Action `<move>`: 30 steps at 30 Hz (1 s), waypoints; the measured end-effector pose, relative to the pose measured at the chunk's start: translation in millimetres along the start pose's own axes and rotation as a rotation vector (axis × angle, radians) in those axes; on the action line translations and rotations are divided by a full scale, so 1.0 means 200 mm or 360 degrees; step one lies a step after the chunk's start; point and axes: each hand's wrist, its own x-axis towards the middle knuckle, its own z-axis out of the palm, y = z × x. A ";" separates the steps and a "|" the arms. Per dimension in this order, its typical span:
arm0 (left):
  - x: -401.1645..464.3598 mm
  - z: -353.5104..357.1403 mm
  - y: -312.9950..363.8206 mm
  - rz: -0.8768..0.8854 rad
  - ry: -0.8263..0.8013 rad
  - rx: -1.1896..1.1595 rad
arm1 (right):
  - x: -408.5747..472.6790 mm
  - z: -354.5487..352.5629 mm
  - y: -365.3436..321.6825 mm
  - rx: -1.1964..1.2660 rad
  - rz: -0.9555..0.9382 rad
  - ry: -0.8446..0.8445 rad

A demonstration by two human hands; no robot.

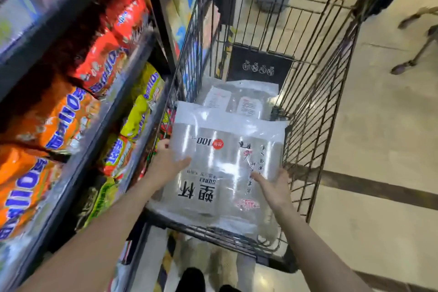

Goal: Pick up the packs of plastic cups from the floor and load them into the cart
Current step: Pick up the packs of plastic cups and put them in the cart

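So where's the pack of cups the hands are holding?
In the head view, the pack is between both hands, left and right, over the near end of the cart, above other packs.

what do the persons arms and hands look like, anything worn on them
Both forearms are bare as far as the frame shows: no sleeves, gloves, watch or bracelets in view. The left hand and right hand show no visible rings, though motion blur could hide small ones. The arms are slim and enter from the bottom edge.
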 end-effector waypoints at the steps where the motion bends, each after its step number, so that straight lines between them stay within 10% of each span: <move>1: 0.01 0.02 -0.02 -0.0013 -0.0070 0.0102 | 0.01 0.03 0.04 -0.0027 0.0034 0.0005; 23: 0.30 0.23 -0.35 -0.0082 -0.0349 0.0290 | 0.15 0.22 0.24 -0.0355 0.0423 -0.0164; 30: 0.30 0.13 -0.16 0.0269 -0.0221 0.0408 | 0.13 0.13 -0.01 -0.0459 0.0028 0.0100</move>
